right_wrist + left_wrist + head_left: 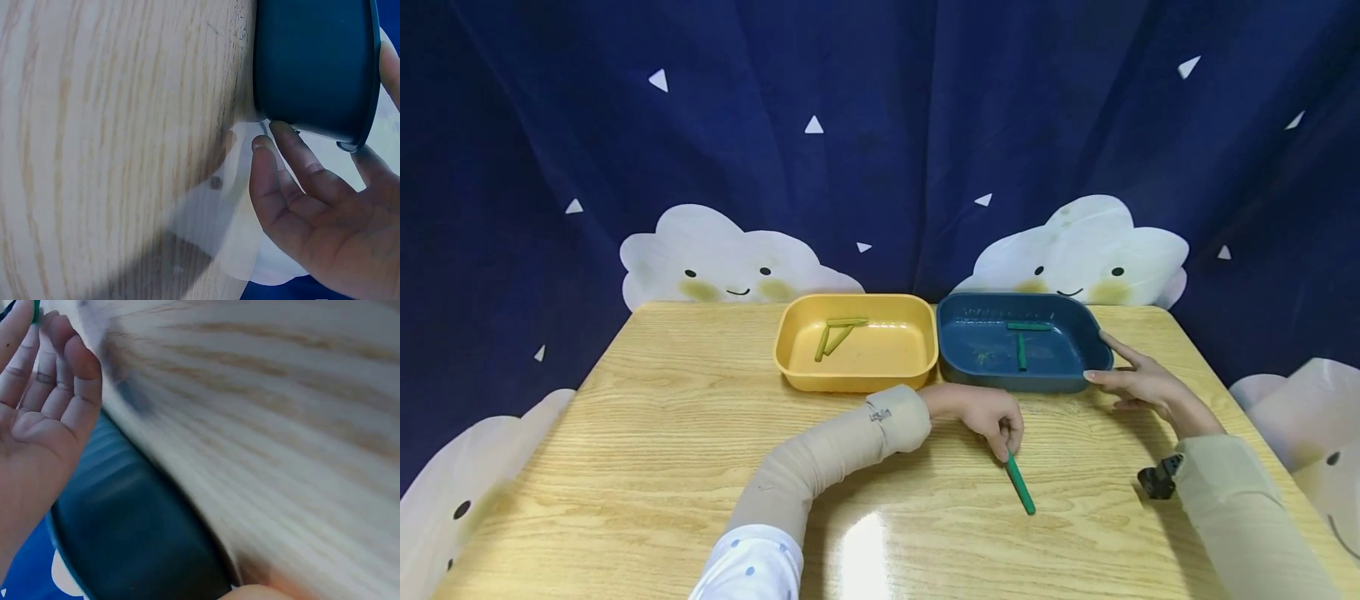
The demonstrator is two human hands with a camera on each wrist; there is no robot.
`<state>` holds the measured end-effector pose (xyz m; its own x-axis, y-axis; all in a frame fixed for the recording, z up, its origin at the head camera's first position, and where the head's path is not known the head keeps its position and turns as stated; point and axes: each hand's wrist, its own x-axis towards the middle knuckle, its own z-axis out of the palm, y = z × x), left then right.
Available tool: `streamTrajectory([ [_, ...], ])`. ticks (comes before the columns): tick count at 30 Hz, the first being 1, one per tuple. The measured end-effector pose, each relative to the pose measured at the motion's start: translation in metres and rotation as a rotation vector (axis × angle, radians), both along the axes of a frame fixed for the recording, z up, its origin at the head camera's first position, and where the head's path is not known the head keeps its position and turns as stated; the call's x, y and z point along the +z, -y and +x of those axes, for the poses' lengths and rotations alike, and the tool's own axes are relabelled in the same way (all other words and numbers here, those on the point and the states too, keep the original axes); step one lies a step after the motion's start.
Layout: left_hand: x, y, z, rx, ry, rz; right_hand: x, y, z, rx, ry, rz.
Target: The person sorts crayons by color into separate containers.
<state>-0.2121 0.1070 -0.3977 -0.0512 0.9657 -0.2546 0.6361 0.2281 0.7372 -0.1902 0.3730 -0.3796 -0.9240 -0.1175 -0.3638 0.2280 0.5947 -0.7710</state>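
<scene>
My left hand pinches the upper end of a green crayon, a slim stick slanting over the table in front of the blue bin. In the left wrist view, only a bit of green shows at the fingertips. My right hand holds the right end of the blue bin, with fingertips at its rim and other fingers against the outer wall, as the right wrist view shows. Two green crayons lie inside this bin, one crosswise and one lengthwise.
Touching the blue bin on its left is a yellow bin that holds three yellowish crayons. Both stand at the back of the wooden table, before a dark blue curtain with clouds. A small black device sits by the right wrist.
</scene>
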Motion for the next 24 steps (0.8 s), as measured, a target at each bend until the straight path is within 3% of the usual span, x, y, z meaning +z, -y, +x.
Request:
streamTrajectory([
  [3, 0.009, 0.001, 0.000, 0.034, -0.068, 0.045, 0.001, 0.001, 0.001, 0.008, -0.012, 0.011],
  [5, 0.014, 0.002, 0.000, 0.055, -0.072, 0.082, 0.001, 0.001, 0.001, 0.006, -0.005, 0.003],
  [16, 0.029, 0.005, -0.003, 0.147, -0.010, 0.176, 0.001, 0.002, 0.000, -0.010, 0.026, -0.019],
  [24, 0.047, 0.004, -0.011, 0.237, -0.019, 0.276, 0.001, 0.002, 0.000, -0.015, 0.032, -0.030],
])
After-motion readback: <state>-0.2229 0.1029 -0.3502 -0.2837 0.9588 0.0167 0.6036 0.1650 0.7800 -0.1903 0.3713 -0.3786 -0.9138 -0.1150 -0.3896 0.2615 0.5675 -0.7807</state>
